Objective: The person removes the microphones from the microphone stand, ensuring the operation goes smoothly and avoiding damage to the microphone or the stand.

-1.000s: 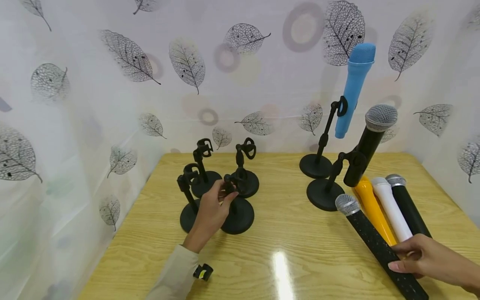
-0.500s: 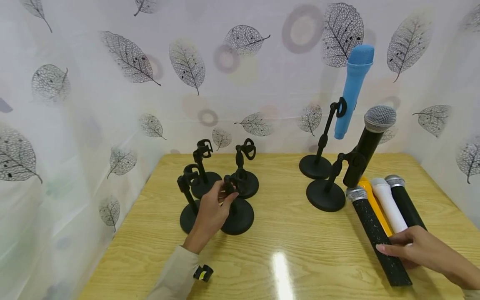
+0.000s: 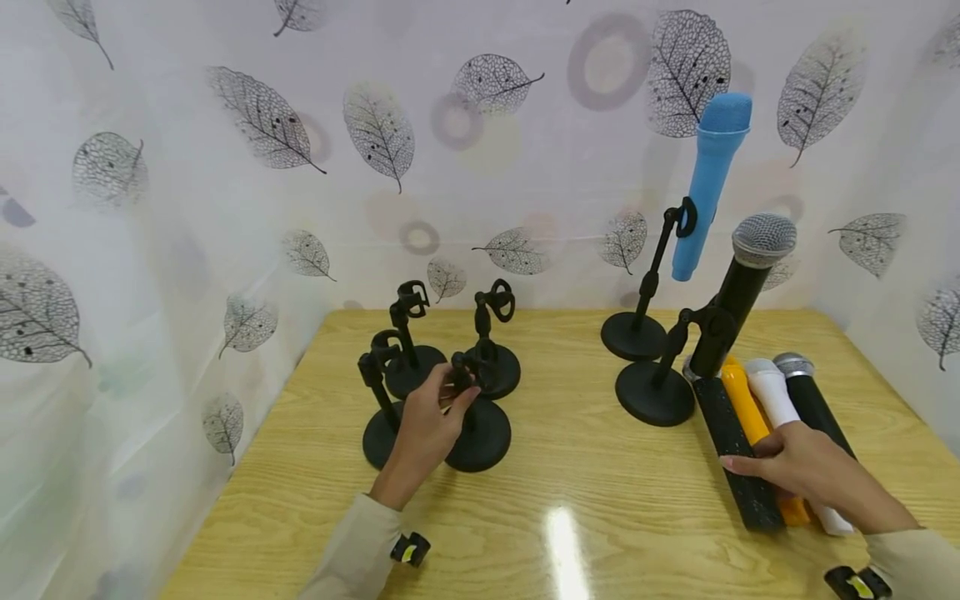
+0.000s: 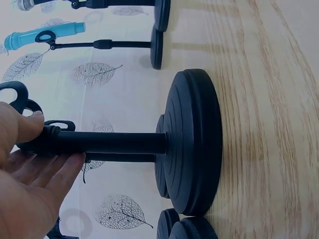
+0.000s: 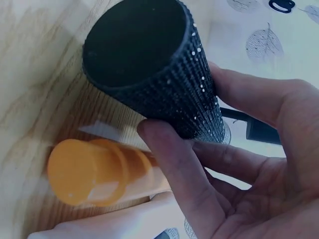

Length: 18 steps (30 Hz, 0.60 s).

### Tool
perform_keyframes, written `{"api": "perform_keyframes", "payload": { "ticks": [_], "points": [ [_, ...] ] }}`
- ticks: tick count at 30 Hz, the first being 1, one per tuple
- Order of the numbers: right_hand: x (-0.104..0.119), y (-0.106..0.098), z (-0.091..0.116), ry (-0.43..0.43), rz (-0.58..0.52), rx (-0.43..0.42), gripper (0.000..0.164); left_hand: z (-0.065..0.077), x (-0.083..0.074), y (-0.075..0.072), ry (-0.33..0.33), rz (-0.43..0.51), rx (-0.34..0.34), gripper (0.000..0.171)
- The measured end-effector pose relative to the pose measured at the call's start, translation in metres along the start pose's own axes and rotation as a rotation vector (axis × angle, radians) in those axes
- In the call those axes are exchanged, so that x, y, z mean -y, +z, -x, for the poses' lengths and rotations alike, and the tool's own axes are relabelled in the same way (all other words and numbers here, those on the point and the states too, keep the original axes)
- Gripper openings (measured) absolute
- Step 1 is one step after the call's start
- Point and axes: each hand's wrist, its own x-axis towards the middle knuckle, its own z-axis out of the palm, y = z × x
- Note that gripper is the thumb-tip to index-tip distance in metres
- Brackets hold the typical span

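My left hand [image 3: 422, 429] grips the upper post of a black desktop microphone stand [image 3: 483, 437]. In the left wrist view, thumb and fingers are around the top of the post [image 4: 119, 143], under its clip, and the round base sits on the table. My right hand [image 3: 813, 468] pinches a black glittery microphone [image 3: 727, 421] near its lower end. Its head is mostly hidden behind another microphone. In the right wrist view, the flat end of the glittery microphone [image 5: 137, 45] faces the camera. An orange microphone [image 3: 744, 404] lies beside it, partly under my hand.
White [image 3: 772, 387] and black [image 3: 817, 408] microphones lie to the right. A blue microphone [image 3: 705, 192] and a silver-headed black one [image 3: 738, 292] stand in clips on stands. Several bare stands [image 3: 414, 367] surround the left hand. A patterned sheet [image 3: 525, 183] backs the wooden table [image 3: 585, 467].
My right hand has moved the glittery microphone forward and left, alongside the orange one, its head passing behind the silver-headed microphone. The left hand stays on its stand.
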Motion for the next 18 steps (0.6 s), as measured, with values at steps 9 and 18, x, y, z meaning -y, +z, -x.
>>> {"api": "perform_keyframes", "payload": {
  "ticks": [9, 18],
  "points": [
    [0.009, 0.0, -0.011, -0.028, 0.059, -0.031, 0.059, 0.013, -0.006, -0.004, -0.037, -0.221, -0.024, 0.04],
    [0.014, 0.002, -0.017, -0.054, 0.081, -0.081, 0.055, 0.026, -0.026, -0.01, 0.087, -0.42, -0.001, 0.01]
  ]
}}
